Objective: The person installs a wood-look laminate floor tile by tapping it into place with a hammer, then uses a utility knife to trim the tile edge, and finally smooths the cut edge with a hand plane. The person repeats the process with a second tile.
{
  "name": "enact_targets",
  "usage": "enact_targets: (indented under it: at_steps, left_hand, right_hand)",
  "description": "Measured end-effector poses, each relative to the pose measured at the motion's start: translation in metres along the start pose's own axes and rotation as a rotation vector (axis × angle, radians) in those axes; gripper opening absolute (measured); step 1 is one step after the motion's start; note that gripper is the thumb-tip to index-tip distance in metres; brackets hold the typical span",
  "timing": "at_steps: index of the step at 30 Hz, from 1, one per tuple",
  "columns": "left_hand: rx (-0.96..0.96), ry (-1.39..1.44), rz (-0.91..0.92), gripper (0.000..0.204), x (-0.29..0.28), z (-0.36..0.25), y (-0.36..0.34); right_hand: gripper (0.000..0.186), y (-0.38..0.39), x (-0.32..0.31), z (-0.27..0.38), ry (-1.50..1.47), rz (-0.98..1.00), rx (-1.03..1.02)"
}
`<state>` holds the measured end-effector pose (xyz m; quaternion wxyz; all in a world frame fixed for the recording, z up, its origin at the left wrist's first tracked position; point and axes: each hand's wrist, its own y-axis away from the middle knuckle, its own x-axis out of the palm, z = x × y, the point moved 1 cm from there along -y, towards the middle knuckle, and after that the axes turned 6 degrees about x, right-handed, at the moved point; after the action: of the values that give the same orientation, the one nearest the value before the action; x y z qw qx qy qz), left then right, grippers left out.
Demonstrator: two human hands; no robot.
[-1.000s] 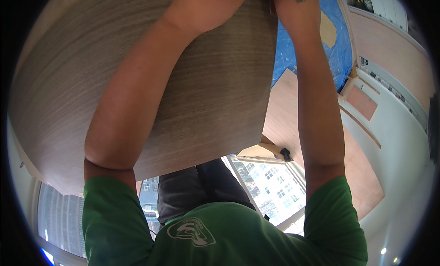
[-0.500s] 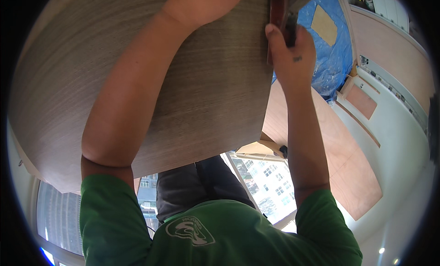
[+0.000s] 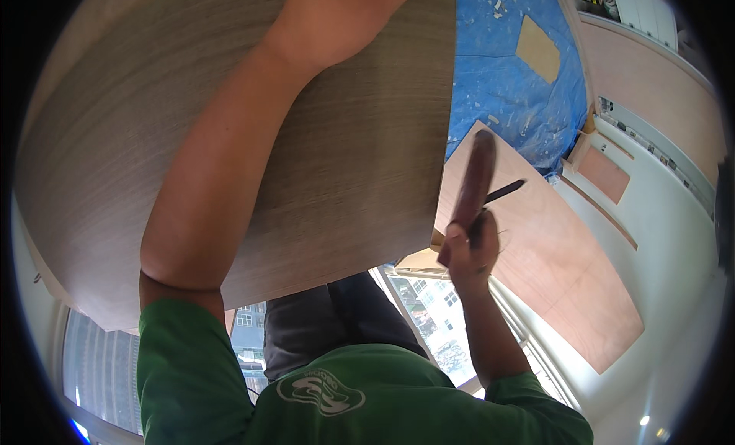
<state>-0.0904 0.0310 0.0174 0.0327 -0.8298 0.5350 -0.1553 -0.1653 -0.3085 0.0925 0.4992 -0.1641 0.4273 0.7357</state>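
A large brown wood-grain panel (image 3: pixel 352 177) fills the left and middle of the view. My left hand (image 3: pixel 337 27) rests on its upper part, thumb stretched to the right; the other fingertips pass out of the frame. My right hand (image 3: pixel 472 250) is closed around a dark reddish-brown wooden hand plane (image 3: pixel 476 173), with a black bar sticking out sideways from it. The plane is tilted upward and held apart from the panel, off its lower right edge. Motion slightly blurs it.
Blue plastic sheeting (image 3: pixel 490 77) with pale flecks lies beyond the panel's right edge, with a tan rectangular piece (image 3: pixel 538 50) on it. A pale plywood sheet (image 3: pixel 566 269) lies at the right. Windows (image 3: pixel 440 315) show below, near my legs.
My right hand has drawn the plane back toward me, from the top of the panel's right edge to clear of its lower corner. My left hand has shifted only slightly.
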Motion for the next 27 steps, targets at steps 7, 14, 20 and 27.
enact_targets:
  at_steps: [7,14,20,27]
  left_hand:
    - [-0.056,0.017,-0.041,0.064,0.001,-0.006,0.005]
    - [-0.046,0.017,-0.029,0.063,0.000,0.001,0.000]
    - [-0.013,0.095,-0.048,0.060,0.004,-0.001,0.003]
    - [0.148,-0.031,-0.035,0.061,0.000,0.013,-0.005]
  right_hand:
    - [0.044,-0.137,0.001,0.070,-0.274,0.017,-0.056]
    - [0.048,-0.207,0.038,0.129,-0.144,-0.053,-0.275]
    - [0.043,-0.223,0.051,0.147,0.104,-0.064,-0.329]
    - [0.035,-0.241,0.061,0.186,0.175,-0.086,-0.429]
